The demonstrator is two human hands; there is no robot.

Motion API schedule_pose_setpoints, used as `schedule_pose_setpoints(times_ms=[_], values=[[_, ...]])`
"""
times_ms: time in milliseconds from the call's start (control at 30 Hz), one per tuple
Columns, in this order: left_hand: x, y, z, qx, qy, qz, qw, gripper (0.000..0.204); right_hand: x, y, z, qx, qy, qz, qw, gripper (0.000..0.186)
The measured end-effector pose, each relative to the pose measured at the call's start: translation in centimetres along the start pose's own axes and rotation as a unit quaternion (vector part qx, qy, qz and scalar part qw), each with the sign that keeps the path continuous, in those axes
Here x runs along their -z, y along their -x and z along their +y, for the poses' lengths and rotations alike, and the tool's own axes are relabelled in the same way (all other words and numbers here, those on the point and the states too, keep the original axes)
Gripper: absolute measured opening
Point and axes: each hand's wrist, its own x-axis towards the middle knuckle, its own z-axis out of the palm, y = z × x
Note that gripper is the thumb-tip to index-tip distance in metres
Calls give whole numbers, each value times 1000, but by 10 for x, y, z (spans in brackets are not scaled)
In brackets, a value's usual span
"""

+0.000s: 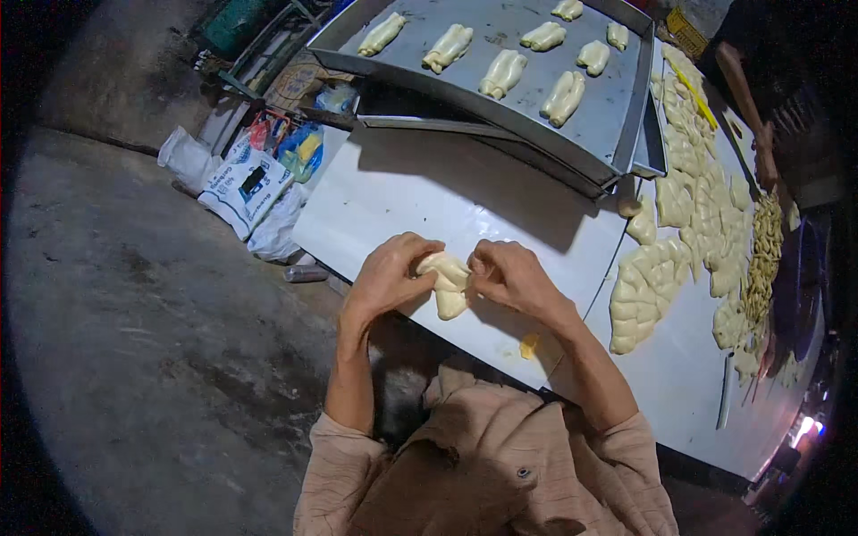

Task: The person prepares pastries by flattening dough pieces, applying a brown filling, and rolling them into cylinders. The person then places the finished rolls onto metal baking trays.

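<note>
Between my hands, at the near edge of the white table (pixel 384 201), is a piece of pale, soft dough (pixel 450 284). Its lower flap hangs toward me, flat on the tabletop. My left hand (pixel 395 272) grips the dough's left side with thumb and curled fingers. On the other side, my right hand (pixel 518 279) pinches the dough's right edge, its fingertips partly hidden. A small yellow-orange scrap (pixel 529 346) lies near my right wrist. Beyond my hands, a large metal tray (pixel 617 103) carries several shaped dough rolls (pixel 503 73), spaced apart.
Cut dough portions (pixel 648 290) spread along the table's right side, beside a heap of small brownish strips (pixel 766 255). A co-worker's hand (pixel 766 159) reaches toward that heap. A thin blade-like tool (pixel 725 393) lies at right. Plastic bags (pixel 246 188) sit left of the table.
</note>
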Motion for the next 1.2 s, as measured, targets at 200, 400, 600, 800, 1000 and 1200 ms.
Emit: schedule_pose_setpoints(times_ms=[200, 400, 600, 800, 1000, 1200], values=[[8, -10, 3, 31, 1, -40, 999, 39, 2, 8, -26, -124, 8, 182, 976, 28], [-4, -29, 17, -17, -69, -51, 996, 31, -57, 30, -60, -90, 157, 93, 979, 41], [0, -21, 6, 80, 97, -37, 991, 28, -25, 31, -49, -197, -91, 51, 975, 26], [-13, 7, 6, 198, 145, 28, 969, 30, 13, 57, -28, -311, -450, 139, 826, 28], [-11, 13, 20, 207, 44, 41, 977, 29, 26, 78, -29, -328, -424, 59, 842, 15], [-15, 4, 24, 93, -5, 84, 992, 29, 20, 72, -32, -221, -122, 74, 965, 18]])
